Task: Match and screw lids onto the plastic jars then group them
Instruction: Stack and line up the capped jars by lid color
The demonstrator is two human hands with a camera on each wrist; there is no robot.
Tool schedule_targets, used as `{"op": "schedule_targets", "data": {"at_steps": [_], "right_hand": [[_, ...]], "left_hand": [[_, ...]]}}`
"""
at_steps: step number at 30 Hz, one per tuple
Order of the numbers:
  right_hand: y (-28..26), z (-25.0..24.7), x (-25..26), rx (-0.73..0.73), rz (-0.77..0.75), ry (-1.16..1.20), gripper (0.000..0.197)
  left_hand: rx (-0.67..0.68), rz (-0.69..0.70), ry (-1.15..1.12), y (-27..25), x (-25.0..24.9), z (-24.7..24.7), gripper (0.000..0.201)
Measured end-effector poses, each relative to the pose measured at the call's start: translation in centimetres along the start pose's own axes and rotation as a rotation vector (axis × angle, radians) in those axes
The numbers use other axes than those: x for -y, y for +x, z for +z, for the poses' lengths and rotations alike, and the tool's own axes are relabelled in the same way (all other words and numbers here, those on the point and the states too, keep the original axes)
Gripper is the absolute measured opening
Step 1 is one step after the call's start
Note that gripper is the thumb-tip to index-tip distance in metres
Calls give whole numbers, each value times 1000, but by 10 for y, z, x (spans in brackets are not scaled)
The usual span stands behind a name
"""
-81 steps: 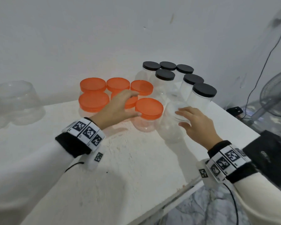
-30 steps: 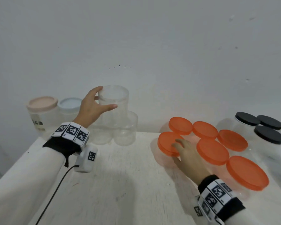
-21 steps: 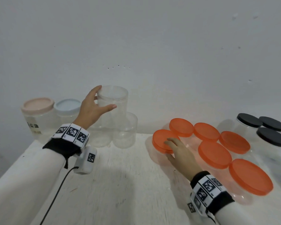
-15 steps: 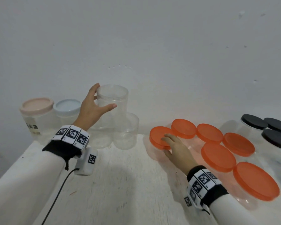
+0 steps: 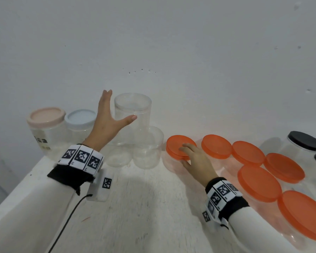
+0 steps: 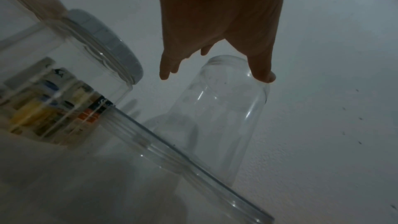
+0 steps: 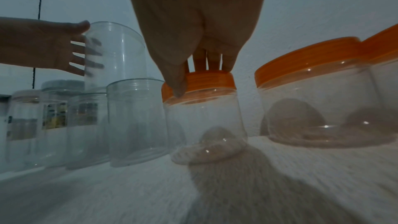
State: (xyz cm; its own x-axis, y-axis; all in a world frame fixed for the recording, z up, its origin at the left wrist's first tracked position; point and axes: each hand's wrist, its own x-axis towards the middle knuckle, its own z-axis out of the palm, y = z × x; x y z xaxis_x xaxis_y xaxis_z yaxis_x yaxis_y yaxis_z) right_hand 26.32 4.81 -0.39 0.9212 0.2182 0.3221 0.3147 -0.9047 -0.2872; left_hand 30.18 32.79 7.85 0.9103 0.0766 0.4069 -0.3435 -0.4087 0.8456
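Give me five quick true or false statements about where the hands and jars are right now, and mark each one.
1. The right hand rests on an orange-lidded jar. True.
2. The left hand is curled tightly round a black lid. False: its fingers are spread beside the top clear jar, the thumb touching it.
3. The top clear jar sits on other lidless clear jars. True.
4. The pink-lidded jar stands right of the orange group. False: it is far left, beside the pale blue-lidded jar.
5. The black-lidded jars are at the right edge of the head view. True.
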Motion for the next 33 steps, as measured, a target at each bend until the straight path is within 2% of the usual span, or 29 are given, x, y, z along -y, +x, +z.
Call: {"op": "schedule_targets", "data": {"at_steps": [3,7,9,11,14,16,18,24,26,33], "right_hand": [[4,4,1,-5,-11,10,38],[7,6,2,-6,-25,38,38],[6,4,0,13,-35,42,40],[3,2,-4,5,-55,24,46],[1,-6,-18,-62,-1,0,47],[0,-14,-29,-110,84,-8,44],[0,-24,-41,-125,169,-41,43],[-4,-34,-59,41,338,-204,46],[-5,-34,-60,40,333,-178,42],[-9,-34,-53,30,240,-116,41]], "left_hand": [[-111,97,105,-15,-10,-1,102],[-283,527,240,-45,-26,15,72],[-274,656,268,-56,-28,32,60],[-202,703,247,-63,-27,49,51],[49,715,273,-67,-18,75,42],[265,662,334,-66,-8,93,43],[397,609,404,-64,3,107,48],[605,500,617,-62,12,135,59],[651,475,697,-61,13,140,61],[651,462,739,-59,12,142,62]]}}
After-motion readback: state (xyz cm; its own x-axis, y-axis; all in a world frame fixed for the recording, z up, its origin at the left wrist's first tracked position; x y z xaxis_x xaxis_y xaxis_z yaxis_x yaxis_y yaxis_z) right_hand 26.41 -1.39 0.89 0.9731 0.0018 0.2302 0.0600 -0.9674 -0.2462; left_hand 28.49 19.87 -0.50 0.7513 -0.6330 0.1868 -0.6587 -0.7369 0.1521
